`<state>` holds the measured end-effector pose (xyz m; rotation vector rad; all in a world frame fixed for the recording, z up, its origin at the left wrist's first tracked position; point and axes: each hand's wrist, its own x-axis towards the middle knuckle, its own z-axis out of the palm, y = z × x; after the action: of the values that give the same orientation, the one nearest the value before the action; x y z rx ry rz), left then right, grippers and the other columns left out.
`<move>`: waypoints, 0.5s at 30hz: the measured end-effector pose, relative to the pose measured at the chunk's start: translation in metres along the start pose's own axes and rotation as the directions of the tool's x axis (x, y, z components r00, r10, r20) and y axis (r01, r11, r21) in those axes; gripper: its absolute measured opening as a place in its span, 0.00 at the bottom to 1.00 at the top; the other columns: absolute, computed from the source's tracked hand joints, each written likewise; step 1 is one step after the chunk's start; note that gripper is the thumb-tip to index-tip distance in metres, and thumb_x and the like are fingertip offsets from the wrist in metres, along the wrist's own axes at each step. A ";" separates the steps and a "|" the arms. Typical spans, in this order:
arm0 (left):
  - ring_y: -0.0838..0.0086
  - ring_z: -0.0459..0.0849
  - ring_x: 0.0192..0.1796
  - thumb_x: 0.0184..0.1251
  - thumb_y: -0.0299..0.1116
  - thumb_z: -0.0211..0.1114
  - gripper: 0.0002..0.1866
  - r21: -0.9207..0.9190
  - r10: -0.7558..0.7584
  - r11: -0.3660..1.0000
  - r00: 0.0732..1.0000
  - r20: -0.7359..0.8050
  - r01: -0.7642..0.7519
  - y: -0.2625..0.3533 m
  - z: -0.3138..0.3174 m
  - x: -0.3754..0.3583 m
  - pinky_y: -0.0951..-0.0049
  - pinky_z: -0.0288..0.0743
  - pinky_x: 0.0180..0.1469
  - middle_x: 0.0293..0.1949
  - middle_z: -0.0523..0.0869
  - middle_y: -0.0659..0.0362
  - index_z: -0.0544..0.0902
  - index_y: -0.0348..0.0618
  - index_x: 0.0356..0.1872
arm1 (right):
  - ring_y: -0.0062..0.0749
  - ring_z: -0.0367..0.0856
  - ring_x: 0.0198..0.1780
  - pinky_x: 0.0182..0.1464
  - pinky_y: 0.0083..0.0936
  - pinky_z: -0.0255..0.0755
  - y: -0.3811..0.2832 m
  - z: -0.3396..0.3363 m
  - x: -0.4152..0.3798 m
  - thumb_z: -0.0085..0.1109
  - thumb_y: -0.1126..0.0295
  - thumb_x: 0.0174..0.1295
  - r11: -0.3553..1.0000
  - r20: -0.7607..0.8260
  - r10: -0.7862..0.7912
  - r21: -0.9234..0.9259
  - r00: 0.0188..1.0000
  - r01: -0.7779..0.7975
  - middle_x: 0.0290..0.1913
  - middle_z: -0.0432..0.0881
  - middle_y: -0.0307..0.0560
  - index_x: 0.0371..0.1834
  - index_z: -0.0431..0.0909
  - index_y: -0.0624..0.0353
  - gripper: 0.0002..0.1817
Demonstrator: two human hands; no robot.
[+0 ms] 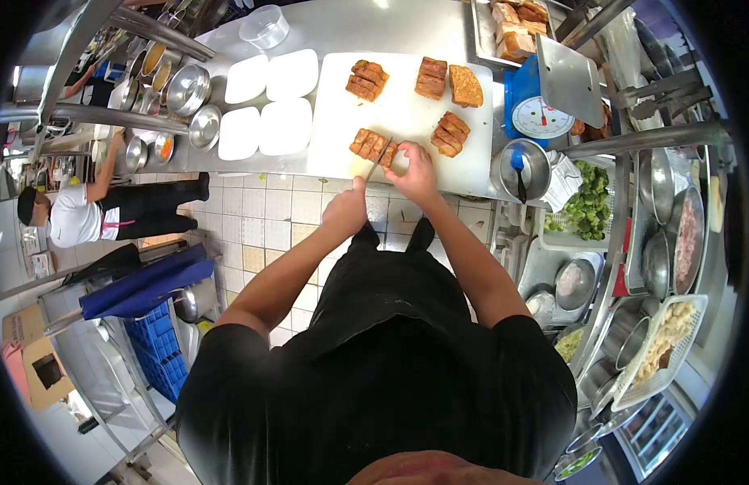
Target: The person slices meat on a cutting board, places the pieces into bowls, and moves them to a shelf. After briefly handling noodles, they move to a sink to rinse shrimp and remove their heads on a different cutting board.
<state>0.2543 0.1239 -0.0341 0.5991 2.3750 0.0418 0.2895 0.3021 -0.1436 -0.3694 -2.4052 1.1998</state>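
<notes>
Two hands busy slicing: left hand (345, 208) fisted round knife (374, 168), right hand (411, 171) pinning pork slab (373, 146) on cutting board (407, 117). Next cut needs fingertips tucked clear.

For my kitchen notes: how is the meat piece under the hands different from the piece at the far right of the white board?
The near piece is cut into several slices; the far-right piece looks whole. The right hand touches the near piece, with the left hand at the knife; nothing touches the far-right piece. Both are brown and lie on the cutting board.
</notes>
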 end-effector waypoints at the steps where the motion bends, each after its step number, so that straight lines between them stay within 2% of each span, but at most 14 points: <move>1: 0.39 0.89 0.47 0.71 0.26 0.50 0.12 -0.062 0.051 0.997 0.997 -0.059 -0.055 -0.002 0.007 0.013 0.44 0.82 0.51 0.41 0.88 0.33 0.67 0.35 0.53 | 0.46 0.82 0.48 0.55 0.41 0.75 0.001 0.001 0.000 0.79 0.64 0.47 1.000 0.003 0.005 -0.001 1.000 -0.005 0.49 0.81 0.50 0.55 0.73 0.57 0.33; 4: 0.39 0.88 0.48 0.69 0.24 0.51 0.15 -0.074 0.085 0.993 0.987 -0.135 -0.096 0.012 -0.001 0.051 0.43 0.80 0.53 0.42 0.87 0.32 0.68 0.34 0.56 | 0.46 0.82 0.49 0.56 0.41 0.75 -0.001 0.005 -0.011 0.80 0.64 0.46 1.000 0.001 0.025 0.012 1.000 -0.025 0.49 0.81 0.50 0.55 0.73 0.57 0.33; 5: 0.38 0.88 0.48 0.70 0.24 0.52 0.16 -0.060 0.056 0.996 0.996 -0.071 -0.060 0.022 -0.029 0.036 0.41 0.80 0.54 0.42 0.87 0.32 0.68 0.34 0.57 | 0.47 0.81 0.51 0.57 0.41 0.74 0.002 0.007 -0.013 0.80 0.64 0.46 1.000 0.012 0.025 0.016 1.000 -0.025 0.50 0.80 0.51 0.55 0.73 0.57 0.33; 6: 0.37 0.88 0.48 0.70 0.25 0.52 0.16 -0.063 0.066 0.995 0.995 -0.080 -0.071 0.022 -0.046 0.024 0.41 0.79 0.54 0.42 0.87 0.32 0.68 0.35 0.57 | 0.47 0.81 0.53 0.58 0.41 0.74 0.005 0.006 -0.009 0.80 0.64 0.46 1.000 0.017 0.016 0.017 1.000 -0.016 0.51 0.80 0.51 0.55 0.73 0.57 0.33; 9: 0.36 0.87 0.48 0.72 0.27 0.52 0.15 -0.073 0.043 0.996 0.993 -0.113 -0.052 0.010 -0.071 -0.010 0.40 0.79 0.53 0.41 0.87 0.32 0.69 0.38 0.56 | 0.48 0.78 0.58 0.60 0.41 0.73 -0.024 -0.002 0.004 0.79 0.64 0.46 0.979 -0.167 -0.200 0.008 0.965 0.204 0.55 0.77 0.54 0.55 0.73 0.58 0.33; 12: 0.36 0.87 0.49 0.70 0.26 0.53 0.16 -0.095 0.021 0.995 0.987 -0.158 -0.036 0.013 -0.079 -0.004 0.41 0.79 0.54 0.41 0.87 0.31 0.68 0.40 0.57 | 0.51 0.75 0.62 0.63 0.43 0.72 -0.034 0.006 0.017 0.79 0.64 0.46 0.983 0.016 -0.183 0.001 0.983 0.183 0.59 0.74 0.54 0.55 0.72 0.57 0.33; 15: 0.37 0.87 0.49 0.69 0.26 0.53 0.17 -0.062 0.023 0.998 0.989 -0.145 -0.032 0.011 -0.067 0.010 0.40 0.79 0.52 0.42 0.87 0.32 0.67 0.41 0.58 | 0.52 0.78 0.58 0.58 0.44 0.76 -0.017 0.015 0.018 0.78 0.65 0.45 0.989 0.058 -0.121 0.088 0.991 0.116 0.59 0.74 0.50 0.53 0.73 0.54 0.31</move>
<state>0.2102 0.1469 0.0131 0.6166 2.4947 0.1786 0.2656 0.2892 -0.1328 -0.1620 -2.3831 1.2724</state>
